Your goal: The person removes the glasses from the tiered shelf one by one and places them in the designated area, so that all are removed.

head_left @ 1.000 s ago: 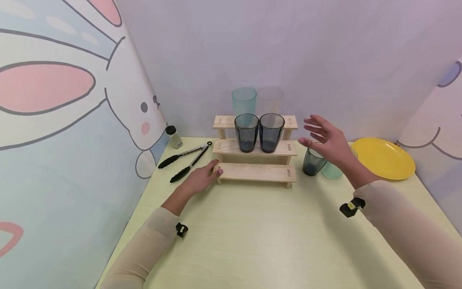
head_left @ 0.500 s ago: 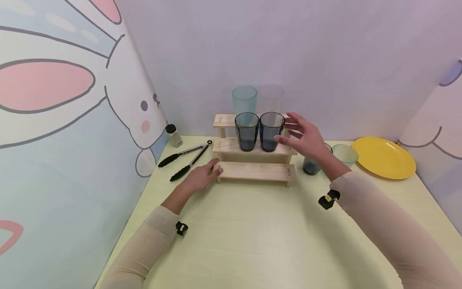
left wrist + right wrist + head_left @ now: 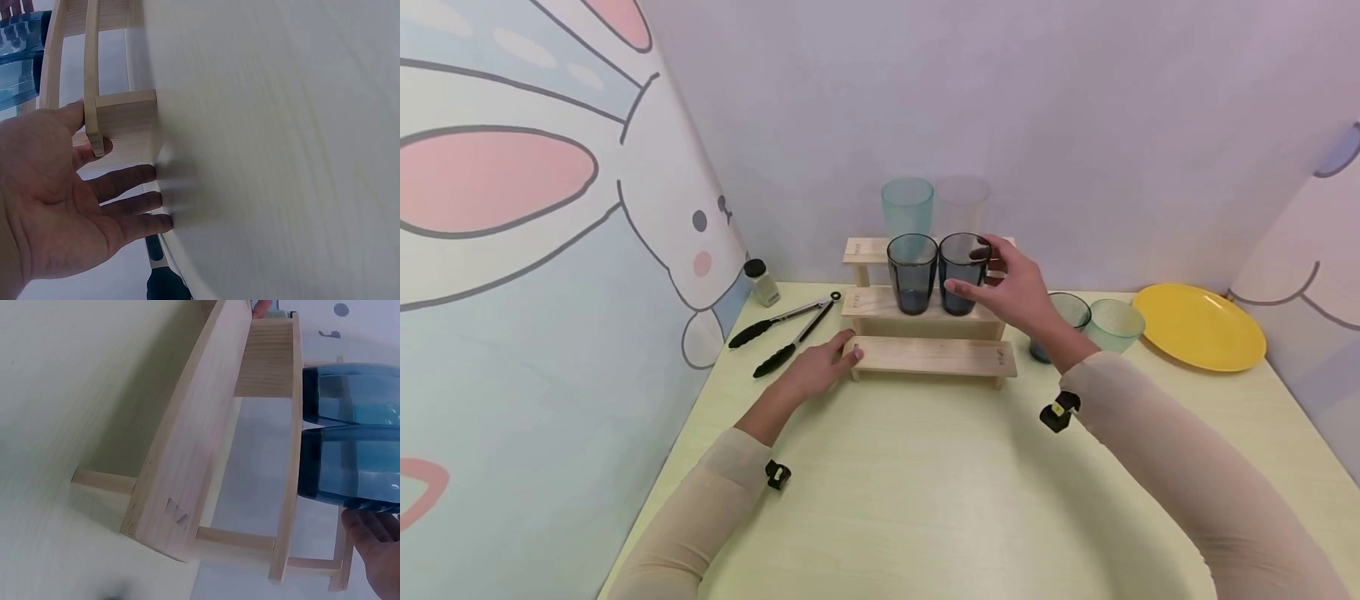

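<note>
On the middle board of a three-step wooden rack [image 3: 932, 357] stand two smoky dark glasses side by side. My right hand [image 3: 1017, 292] holds the right-hand glass [image 3: 952, 265], thumb across its front and fingers behind it; its base sits on the board. The other dark glass [image 3: 912, 275] is close on its left. In the right wrist view, the fingers of my right hand [image 3: 378, 550] lie against the glass's side [image 3: 356, 465]. My left hand [image 3: 812, 371] pinches the left end of the rack's lowest board; the left wrist view shows its thumb and index finger at that end [image 3: 94, 128].
A teal cup [image 3: 907, 204] and a clear cup [image 3: 962, 200] stand on the top board. Right of the rack are another dark glass [image 3: 1071, 310], a pale green cup [image 3: 1116, 323] and a yellow plate [image 3: 1198, 327]. Tongs [image 3: 782, 329] and a black-capped jar [image 3: 762, 282] lie left.
My right hand has moved left from above the glass on the table to the right-hand dark glass on the rack and closed round it. My left hand has stayed in place.
</note>
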Demonstrator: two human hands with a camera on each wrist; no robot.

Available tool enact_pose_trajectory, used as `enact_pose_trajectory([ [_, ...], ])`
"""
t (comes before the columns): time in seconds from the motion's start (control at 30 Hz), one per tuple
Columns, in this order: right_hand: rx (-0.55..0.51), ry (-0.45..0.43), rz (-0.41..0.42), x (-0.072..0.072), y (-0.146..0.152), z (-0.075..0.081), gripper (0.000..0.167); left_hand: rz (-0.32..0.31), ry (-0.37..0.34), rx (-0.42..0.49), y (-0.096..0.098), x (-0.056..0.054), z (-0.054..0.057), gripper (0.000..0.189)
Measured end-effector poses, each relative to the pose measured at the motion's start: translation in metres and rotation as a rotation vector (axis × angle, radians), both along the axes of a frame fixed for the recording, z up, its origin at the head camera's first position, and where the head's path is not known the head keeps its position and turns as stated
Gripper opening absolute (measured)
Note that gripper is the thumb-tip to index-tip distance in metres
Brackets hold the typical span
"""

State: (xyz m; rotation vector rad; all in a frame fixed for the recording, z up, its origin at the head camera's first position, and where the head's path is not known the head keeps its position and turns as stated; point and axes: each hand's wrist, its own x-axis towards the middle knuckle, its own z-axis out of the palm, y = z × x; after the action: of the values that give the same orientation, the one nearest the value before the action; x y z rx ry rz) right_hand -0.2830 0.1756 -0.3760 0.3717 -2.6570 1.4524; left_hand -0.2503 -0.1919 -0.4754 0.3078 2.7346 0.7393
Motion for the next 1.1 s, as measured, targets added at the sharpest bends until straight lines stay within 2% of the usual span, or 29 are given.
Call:
enact_pose_trajectory([
  [0.43, 0.081, 0.036, -0.121, -0.004, -0.017, -0.003, 0.104, 0.002, 0.009, -0.002, 0.000, 0.000, -0.003, 0.077],
  [0.77, 0.059, 0.063, -0.146, -0.003, -0.020, -0.001, 0.096, -0.025, 0.031, 0.001, -0.001, 0.000, 0.000, 0.076],
  [1.1, 0.002, 0.046, -0.156, -0.002, -0.011, -0.002, 0.093, -0.016, 0.023, 0.016, -0.002, -0.004, -0.007, 0.078],
])
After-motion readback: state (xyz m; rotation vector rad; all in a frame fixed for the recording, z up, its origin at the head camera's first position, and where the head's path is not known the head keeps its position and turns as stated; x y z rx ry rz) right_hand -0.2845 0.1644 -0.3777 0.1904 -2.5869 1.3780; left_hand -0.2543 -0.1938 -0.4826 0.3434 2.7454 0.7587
